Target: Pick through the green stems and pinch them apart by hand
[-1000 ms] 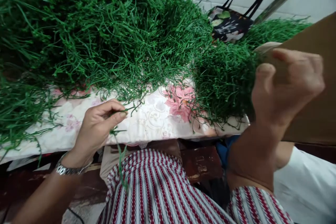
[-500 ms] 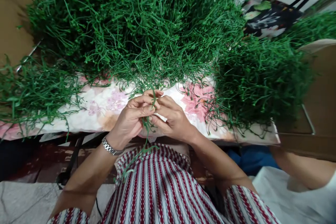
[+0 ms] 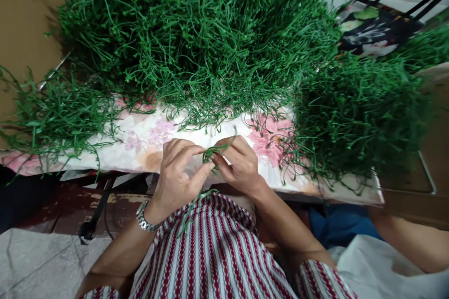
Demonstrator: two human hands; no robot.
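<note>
On the floral cloth (image 3: pixel 147 142), two hands' fingers (image 3: pixel 196 150) round one green stem (image 3: pixel 214 150).

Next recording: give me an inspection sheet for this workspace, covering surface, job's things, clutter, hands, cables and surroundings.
Surface: table under a floral cloth, mostly buried in greenery.
Job's things: a thin green stem pinched between both hands; its end trails down over the striped garment.
Clutter: large pile of green stems; smaller heaps at left and right.
Hands: left hand, with a wristwatch, and right hand meet at the table edge, fingers closed on the stem.
Cables: a dark cord hangs below the table at left.
Surroundings: floral tote bag behind the heap; another person's arm at lower right.
</note>
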